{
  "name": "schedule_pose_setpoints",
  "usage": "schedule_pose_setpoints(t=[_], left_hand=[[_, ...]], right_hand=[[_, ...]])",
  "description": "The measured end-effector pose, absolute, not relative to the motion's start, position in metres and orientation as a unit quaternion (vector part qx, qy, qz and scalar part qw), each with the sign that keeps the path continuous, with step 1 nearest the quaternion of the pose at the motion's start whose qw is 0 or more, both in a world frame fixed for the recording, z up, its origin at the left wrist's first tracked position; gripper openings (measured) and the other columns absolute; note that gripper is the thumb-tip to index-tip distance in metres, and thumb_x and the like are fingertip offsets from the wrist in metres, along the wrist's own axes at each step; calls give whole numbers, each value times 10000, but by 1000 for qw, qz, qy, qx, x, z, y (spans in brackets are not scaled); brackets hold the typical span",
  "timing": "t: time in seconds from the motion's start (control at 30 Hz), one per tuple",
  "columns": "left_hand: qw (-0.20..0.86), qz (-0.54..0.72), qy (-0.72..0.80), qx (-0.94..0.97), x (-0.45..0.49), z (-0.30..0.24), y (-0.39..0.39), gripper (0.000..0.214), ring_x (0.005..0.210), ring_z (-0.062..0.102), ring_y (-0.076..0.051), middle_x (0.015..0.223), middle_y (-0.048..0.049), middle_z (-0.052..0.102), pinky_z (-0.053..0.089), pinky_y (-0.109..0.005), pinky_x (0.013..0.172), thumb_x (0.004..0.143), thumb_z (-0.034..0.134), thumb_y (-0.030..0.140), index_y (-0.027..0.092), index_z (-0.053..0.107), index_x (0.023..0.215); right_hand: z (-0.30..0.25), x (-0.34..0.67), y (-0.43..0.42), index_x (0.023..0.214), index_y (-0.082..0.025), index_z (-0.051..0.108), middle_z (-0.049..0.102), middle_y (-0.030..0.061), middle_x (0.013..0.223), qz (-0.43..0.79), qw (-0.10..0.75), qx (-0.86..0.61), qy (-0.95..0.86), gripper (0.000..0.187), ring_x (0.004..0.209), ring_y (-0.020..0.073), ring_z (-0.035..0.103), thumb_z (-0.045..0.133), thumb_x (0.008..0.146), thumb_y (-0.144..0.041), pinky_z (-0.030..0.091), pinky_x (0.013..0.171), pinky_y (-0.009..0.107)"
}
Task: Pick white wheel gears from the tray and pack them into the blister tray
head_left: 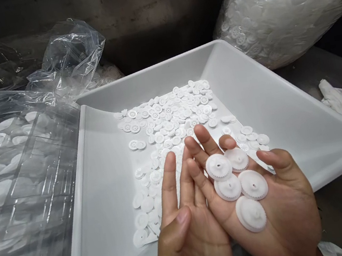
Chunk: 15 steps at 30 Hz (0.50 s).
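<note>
My right hand [270, 212] is turned palm up and carries several white plastic gears [253, 184] lying loose on the palm and finger bases. Each gear is a toothed disc with a small hub or hole in its middle. My left hand [195, 233] is palm up beside it, fingers stretched out and nothing on it; its edge touches the right hand. Both hands are above the near part of a pale grey scoop-shaped tray [237, 73]. Many more white gears [169, 115] are spread over the tray floor, some hidden behind my fingers.
At the left, a clear plastic bag [18, 179] of larger white discs leans by the tray's side. A big bag of white gears [285, 8] stands at the back right. A crumpled white cloth or glove [338, 100] lies right of the tray. A dark wall [152, 17] rises behind.
</note>
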<state>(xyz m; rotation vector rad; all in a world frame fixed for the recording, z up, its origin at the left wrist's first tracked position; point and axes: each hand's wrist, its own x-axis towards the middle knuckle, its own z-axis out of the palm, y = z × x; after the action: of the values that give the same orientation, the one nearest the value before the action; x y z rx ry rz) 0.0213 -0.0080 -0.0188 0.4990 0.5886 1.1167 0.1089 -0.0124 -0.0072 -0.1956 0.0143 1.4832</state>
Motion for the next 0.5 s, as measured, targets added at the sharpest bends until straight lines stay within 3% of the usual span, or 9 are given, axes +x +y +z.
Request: schedule_pose_setpoints(t=[0.3,0.5], left_hand=[[811,481,266,200,23,-23,-13,429,1379,322,-293,1439,22,478,397,-517,1100,904,398,299,361,563,1295],[827,464,286,140,35,-9,-10,429,1308,461,-273,1328,-56,586,425,-474,1092,924,294,319,250,635,1175]], right_hand=[[-7,110,-13,721,-230,537,655,15,1164,660,745,-94,-2,272,1271,165,513,374,850,-406,345,1132,323],[-1,101,-19,737,-241,481,662,13,1106,561,774,-281,-85,91,1254,168,514,535,775,-302,444,1040,344]])
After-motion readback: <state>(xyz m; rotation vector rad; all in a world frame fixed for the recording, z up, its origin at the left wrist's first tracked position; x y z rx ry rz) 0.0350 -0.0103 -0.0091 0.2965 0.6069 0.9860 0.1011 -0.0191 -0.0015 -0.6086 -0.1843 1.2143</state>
